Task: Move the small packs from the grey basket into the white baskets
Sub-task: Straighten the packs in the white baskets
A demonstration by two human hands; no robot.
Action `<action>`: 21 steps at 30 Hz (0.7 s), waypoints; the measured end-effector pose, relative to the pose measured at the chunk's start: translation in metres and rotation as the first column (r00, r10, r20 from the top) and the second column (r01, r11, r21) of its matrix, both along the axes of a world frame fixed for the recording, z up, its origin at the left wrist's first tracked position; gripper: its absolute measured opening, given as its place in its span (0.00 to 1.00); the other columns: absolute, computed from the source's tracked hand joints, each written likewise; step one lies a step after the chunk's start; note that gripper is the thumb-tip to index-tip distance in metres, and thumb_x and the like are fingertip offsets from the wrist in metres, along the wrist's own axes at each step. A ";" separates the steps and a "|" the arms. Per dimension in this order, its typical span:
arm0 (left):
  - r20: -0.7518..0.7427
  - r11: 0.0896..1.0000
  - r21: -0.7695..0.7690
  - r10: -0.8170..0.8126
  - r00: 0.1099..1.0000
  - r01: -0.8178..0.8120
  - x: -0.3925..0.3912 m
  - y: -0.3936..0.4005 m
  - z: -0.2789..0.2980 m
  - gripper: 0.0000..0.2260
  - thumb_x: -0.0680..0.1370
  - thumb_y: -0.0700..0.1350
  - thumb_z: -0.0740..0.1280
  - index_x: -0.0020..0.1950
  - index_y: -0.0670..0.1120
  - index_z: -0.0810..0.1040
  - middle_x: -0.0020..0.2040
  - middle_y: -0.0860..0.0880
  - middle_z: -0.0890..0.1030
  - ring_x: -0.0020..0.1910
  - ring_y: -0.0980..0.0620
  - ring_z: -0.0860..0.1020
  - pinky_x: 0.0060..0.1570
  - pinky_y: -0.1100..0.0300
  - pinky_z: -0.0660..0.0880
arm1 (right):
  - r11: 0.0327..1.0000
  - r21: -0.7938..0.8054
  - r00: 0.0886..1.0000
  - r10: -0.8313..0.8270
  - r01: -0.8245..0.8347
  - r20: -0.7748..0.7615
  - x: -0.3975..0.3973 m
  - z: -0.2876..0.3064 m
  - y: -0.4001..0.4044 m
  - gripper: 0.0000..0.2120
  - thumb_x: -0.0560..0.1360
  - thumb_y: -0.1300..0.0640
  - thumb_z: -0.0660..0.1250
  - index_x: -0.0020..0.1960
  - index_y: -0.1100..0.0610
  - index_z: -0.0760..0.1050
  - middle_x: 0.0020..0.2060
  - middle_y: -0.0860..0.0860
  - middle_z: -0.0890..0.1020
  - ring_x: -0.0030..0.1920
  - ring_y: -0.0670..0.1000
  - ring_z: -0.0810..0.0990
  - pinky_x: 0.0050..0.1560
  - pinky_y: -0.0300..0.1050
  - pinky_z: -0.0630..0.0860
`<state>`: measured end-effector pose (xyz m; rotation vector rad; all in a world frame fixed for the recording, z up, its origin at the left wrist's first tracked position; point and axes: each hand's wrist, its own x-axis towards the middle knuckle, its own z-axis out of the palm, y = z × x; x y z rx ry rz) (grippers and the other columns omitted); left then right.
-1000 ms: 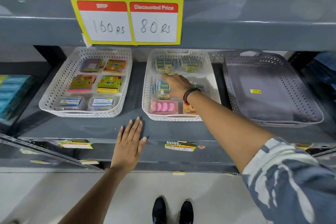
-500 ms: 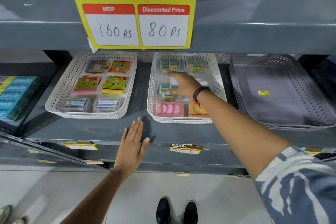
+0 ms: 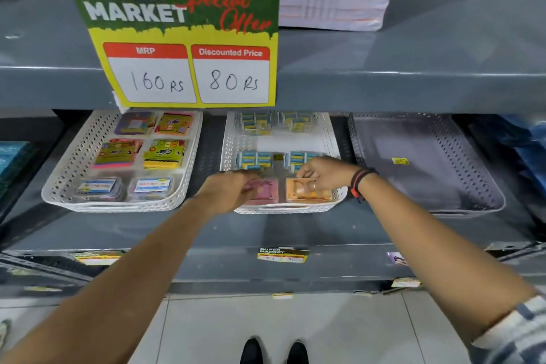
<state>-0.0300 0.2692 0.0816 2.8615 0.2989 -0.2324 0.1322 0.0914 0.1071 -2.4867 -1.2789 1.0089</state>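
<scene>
Bare arms reach in from below to the middle white basket [image 3: 335, 139]. The left hand [image 3: 227, 189] lies on a pink pack [image 3: 266, 190] at the front of that basket, fingers curled on it. The right hand [image 3: 323, 173] has its fingers pinched on an orange pack [image 3: 307, 193] just beside the pink one. A red and black band [image 3: 359, 180] is on the right wrist.

Behind the hands, the same basket has small blue and yellow packs [image 3: 255, 156] in rows, with more at the back. The left white basket [image 3: 68, 165] holds six bright packs in pairs. The grey basket [image 3: 428, 162] on the right has only a tiny yellow sticker [image 3: 399, 160] in it.

All three baskets sit on a grey shelf [image 3: 295, 230]. A price sign [image 3: 183, 41] hangs above them. Black shoes [image 3: 273, 352] stand on pale floor tiles.
</scene>
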 end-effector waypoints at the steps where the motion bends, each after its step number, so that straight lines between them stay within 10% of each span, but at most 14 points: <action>1: -0.041 1.000 0.024 -0.001 0.999 0.002 0.004 0.002 -0.002 0.21 0.78 0.60 0.58 0.71 0.60 0.66 0.64 0.48 0.78 0.60 0.45 0.77 0.56 0.52 0.74 | 1.000 -0.007 1.000 0.001 -0.001 -0.007 0.000 -0.002 0.000 0.23 0.72 0.50 0.71 0.63 0.60 0.74 0.63 0.54 0.78 0.63 0.53 0.76 0.65 0.45 0.71; 17: -0.069 0.999 -0.049 -0.024 0.997 0.021 0.012 0.013 -0.013 0.25 0.74 0.64 0.61 0.69 0.58 0.69 0.64 0.50 0.78 0.60 0.46 0.77 0.59 0.53 0.74 | 1.000 -0.025 1.000 0.015 -0.015 -0.008 0.003 -0.006 0.003 0.22 0.71 0.55 0.73 0.63 0.59 0.74 0.62 0.54 0.79 0.63 0.53 0.76 0.66 0.46 0.71; 21: 0.111 0.987 -0.156 0.047 0.993 -0.030 0.018 0.021 -0.009 0.18 0.75 0.60 0.63 0.62 0.55 0.77 0.60 0.50 0.80 0.56 0.48 0.79 0.54 0.52 0.76 | 0.986 0.146 0.996 -0.084 0.080 0.024 0.010 -0.003 0.002 0.16 0.73 0.65 0.68 0.60 0.59 0.77 0.52 0.54 0.83 0.56 0.52 0.80 0.46 0.32 0.74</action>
